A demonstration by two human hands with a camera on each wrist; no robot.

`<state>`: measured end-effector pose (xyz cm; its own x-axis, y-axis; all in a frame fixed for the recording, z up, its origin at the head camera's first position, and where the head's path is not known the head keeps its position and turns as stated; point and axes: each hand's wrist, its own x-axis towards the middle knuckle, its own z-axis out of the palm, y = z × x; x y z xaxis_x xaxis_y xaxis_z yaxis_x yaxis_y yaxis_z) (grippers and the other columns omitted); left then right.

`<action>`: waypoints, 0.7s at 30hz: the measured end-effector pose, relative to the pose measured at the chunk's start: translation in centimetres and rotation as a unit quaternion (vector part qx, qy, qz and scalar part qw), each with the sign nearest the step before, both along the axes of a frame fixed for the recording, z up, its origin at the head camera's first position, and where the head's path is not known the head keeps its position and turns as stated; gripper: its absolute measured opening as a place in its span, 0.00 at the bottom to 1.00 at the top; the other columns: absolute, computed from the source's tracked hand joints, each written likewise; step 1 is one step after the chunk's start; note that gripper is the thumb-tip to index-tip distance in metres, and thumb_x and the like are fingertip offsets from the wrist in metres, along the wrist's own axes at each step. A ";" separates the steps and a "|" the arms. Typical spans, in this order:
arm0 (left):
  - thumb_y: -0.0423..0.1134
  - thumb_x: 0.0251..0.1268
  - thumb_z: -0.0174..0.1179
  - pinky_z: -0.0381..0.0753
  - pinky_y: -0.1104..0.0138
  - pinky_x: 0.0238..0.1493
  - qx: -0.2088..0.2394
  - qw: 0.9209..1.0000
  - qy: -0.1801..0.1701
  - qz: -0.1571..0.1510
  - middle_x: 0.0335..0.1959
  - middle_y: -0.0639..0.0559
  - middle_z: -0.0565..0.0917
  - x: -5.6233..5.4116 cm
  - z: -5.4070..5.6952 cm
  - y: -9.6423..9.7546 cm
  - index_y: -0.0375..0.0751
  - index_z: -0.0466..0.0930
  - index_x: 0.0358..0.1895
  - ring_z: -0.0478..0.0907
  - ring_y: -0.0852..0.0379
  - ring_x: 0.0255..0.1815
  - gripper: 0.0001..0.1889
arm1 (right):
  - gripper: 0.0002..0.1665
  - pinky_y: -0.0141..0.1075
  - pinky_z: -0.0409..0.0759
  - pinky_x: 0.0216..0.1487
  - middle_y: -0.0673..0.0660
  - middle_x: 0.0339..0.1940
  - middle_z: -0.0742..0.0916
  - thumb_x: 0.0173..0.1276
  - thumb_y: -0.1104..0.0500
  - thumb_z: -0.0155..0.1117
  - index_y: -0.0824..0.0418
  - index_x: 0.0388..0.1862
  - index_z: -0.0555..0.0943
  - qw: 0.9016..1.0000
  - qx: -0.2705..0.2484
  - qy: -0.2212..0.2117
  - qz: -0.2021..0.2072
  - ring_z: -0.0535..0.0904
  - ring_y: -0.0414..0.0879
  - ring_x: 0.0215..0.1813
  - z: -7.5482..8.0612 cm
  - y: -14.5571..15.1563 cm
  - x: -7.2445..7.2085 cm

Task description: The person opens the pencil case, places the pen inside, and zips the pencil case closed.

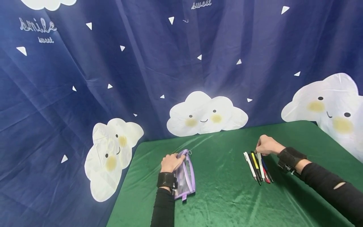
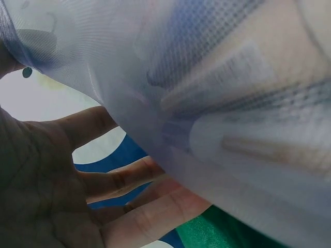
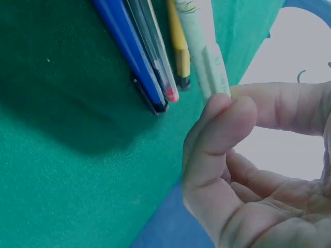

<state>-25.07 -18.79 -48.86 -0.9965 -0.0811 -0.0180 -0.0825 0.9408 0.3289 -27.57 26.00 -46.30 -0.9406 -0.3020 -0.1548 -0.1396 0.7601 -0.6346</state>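
On the left of the green cloth, a purple-trimmed clear mesh pencil pouch (image 1: 188, 176) lies with items inside. My left hand (image 1: 171, 163) grips its far left edge, thumb over the top. In the left wrist view the mesh (image 2: 155, 113) fills much of the picture, fingers (image 2: 150, 217) at its edge. To the right, my right hand (image 1: 267, 145) pinches the far end of a pale pen (image 3: 204, 51) between thumb and fingertips. Beside that pen lie a blue pen (image 3: 129, 51), a clear pen with a red tip (image 3: 155, 51) and a yellow pen (image 3: 179, 51).
A white pen (image 1: 250, 165) lies at the left of the pen group, with black and red ones among the others. The green-covered table (image 1: 221, 189) meets a dark blue curtain (image 1: 147, 63) with smiling clouds at its back and left.
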 end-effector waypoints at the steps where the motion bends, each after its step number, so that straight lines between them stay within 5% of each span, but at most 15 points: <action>1: 0.64 0.64 0.48 0.77 0.39 0.59 0.002 1.000 0.001 0.000 0.63 0.33 0.81 0.0 0.0 0.0 0.42 0.79 0.66 0.77 0.28 0.62 0.37 | 0.07 0.32 0.69 0.22 0.46 0.13 0.74 0.55 0.67 0.59 0.66 0.22 0.83 1.000 0.003 -0.001 -0.003 0.69 0.38 0.17 0.1 0.0 0.0; 6: 0.63 0.64 0.50 0.77 0.39 0.58 0.007 1.000 0.007 -0.001 0.62 0.33 0.82 0.1 -0.1 -0.1 0.41 0.80 0.65 0.78 0.27 0.61 0.35 | 0.09 0.33 0.68 0.23 0.46 0.11 0.72 0.54 0.68 0.53 0.60 0.17 0.76 1.000 -0.001 0.001 -0.005 0.69 0.40 0.18 1.1 0.4 -0.1; 10: 0.65 0.64 0.50 0.77 0.39 0.58 0.012 1.000 0.009 0.002 0.62 0.33 0.82 -0.1 -0.4 -0.3 0.43 0.81 0.64 0.78 0.27 0.61 0.36 | 0.07 0.34 0.71 0.25 0.47 0.15 0.74 0.60 0.67 0.55 0.68 0.28 0.80 1.000 -0.024 -0.011 -0.003 0.71 0.41 0.21 2.2 0.6 -0.2; 15: 0.65 0.64 0.49 0.77 0.39 0.58 0.010 1.000 0.005 0.001 0.63 0.33 0.82 -0.1 -0.2 -0.3 0.43 0.80 0.65 0.77 0.27 0.62 0.36 | 0.09 0.40 0.86 0.33 0.49 0.24 0.72 0.67 0.65 0.53 0.71 0.41 0.74 0.994 -0.083 -0.075 -0.015 0.70 0.42 0.26 3.2 0.9 -0.2; 21: 0.64 0.65 0.48 0.77 0.38 0.59 0.008 1.000 0.002 -0.002 0.64 0.34 0.81 0.0 -0.3 -0.3 0.43 0.79 0.66 0.77 0.28 0.62 0.36 | 0.08 0.49 0.89 0.44 0.52 0.31 0.72 0.70 0.65 0.49 0.70 0.44 0.68 0.984 -0.140 -0.108 -0.015 0.72 0.44 0.32 2.9 1.6 -0.7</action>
